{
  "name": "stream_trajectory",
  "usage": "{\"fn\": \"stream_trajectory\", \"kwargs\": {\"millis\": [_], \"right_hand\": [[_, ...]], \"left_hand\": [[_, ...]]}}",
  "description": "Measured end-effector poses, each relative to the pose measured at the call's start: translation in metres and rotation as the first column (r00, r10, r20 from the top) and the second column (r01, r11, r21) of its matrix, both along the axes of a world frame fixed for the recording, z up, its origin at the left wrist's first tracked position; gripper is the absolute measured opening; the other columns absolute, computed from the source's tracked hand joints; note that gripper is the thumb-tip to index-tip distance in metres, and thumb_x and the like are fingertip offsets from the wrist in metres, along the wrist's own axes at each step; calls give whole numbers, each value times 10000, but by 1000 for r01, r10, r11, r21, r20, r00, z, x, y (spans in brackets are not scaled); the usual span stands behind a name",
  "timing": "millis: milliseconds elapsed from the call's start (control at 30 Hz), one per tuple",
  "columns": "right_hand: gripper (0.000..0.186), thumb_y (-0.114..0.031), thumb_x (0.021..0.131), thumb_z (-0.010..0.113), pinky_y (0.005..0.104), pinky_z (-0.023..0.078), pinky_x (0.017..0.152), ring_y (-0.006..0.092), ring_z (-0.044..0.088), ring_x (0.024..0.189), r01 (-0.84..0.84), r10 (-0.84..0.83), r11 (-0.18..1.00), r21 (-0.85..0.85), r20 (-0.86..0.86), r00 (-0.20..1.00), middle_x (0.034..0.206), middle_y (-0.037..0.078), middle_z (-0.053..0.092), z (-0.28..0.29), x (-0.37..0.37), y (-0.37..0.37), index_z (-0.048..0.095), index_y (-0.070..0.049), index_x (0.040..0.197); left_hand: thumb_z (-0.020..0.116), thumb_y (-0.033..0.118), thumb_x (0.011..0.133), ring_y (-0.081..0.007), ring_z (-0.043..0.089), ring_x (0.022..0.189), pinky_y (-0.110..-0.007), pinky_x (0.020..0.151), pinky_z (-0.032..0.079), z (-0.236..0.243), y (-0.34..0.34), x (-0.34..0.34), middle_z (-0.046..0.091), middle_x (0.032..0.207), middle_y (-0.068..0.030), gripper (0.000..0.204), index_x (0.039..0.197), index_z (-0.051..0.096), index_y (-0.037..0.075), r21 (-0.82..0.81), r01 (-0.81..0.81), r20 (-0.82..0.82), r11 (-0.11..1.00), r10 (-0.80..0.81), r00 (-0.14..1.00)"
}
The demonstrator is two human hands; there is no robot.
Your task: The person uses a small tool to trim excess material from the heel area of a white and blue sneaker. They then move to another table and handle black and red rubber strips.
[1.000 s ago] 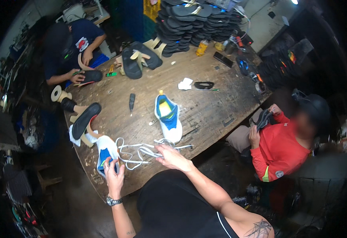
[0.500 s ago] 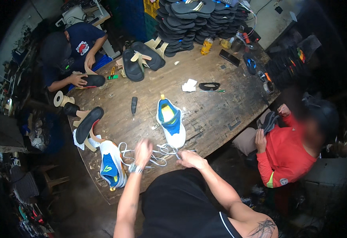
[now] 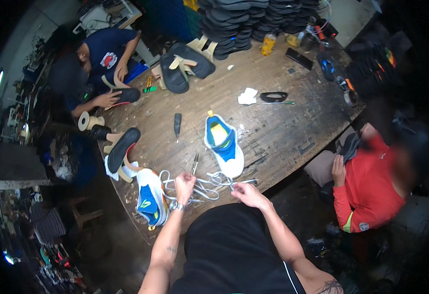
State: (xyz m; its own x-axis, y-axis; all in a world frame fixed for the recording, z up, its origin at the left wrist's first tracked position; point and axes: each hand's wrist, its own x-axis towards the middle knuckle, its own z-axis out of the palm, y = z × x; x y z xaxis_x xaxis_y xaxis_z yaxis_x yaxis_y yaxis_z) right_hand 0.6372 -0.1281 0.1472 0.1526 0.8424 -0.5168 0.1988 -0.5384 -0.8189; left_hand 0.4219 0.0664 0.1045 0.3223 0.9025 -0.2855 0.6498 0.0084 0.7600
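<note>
My left hand, fingers closed, is beside the loose white shoelaces. A slim, pointed metal tool sticks out from its fingertips; its exact kind is too small to tell. Between the fingers of my right hand a lace is pinched, just below the toe of a white and blue sneaker. That sneaker lies with its heel away from me and yellow showing inside. To the left of my left hand is a second white and blue sneaker, its heel toward me, near the table edge.
On the wooden table lie a dark-handled tool, black sandals, another sandal, sunglasses and a phone. Stacked soles stand behind. One person works at far left, another sits at right.
My left hand, blurred before, is now clearer, and the pointed metal tool shows at its fingertips. My right hand stays at the lace. The whole view has shifted slightly.
</note>
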Motion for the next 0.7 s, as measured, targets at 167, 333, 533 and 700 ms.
{"fn": "stream_trajectory", "kwargs": {"millis": [167, 333, 533, 700], "right_hand": [[512, -207, 989, 641, 322, 571, 792, 192, 693, 906, 396, -285, 858, 326, -339, 897, 1067, 135, 714, 7, -42, 61, 474, 59, 1392], [439, -143, 997, 616, 247, 555, 647, 121, 669, 798, 484, -383, 860, 160, -424, 821, 943, 71, 692, 4, -33, 62, 479, 19, 1381], [374, -110, 915, 680, 294, 523, 723, 119, 636, 767, 485, -461, 869, 98, -195, 866, 959, 86, 723, -37, 1, 20, 625, 16, 1262], [387, -131, 915, 690, 314, 523, 754, 134, 654, 823, 358, -349, 930, 79, -109, 931, 989, 123, 729, -41, 14, 2, 619, 31, 1260]], "left_hand": [[668, 58, 921, -145, 669, 673, -284, 646, 588, 57, -50, -6, 713, 833, -93, 156, 1039, 689, -43, -608, 165, 522, 776, 235, 820], [702, 127, 913, -219, 697, 786, -353, 708, 569, 82, -28, 36, 712, 893, -108, 269, 1117, 663, -45, -457, 354, 334, 816, -212, 919], [733, 201, 809, -392, 609, 1140, -476, 943, 482, 79, 45, 139, 683, 1130, -221, 402, 1140, 644, -9, 384, 626, -126, 679, -633, 764], [731, 260, 808, -382, 663, 1056, -445, 874, 523, 58, 84, 191, 695, 1089, -240, 406, 1092, 667, -21, -238, 835, -367, 496, -842, 396]]}}
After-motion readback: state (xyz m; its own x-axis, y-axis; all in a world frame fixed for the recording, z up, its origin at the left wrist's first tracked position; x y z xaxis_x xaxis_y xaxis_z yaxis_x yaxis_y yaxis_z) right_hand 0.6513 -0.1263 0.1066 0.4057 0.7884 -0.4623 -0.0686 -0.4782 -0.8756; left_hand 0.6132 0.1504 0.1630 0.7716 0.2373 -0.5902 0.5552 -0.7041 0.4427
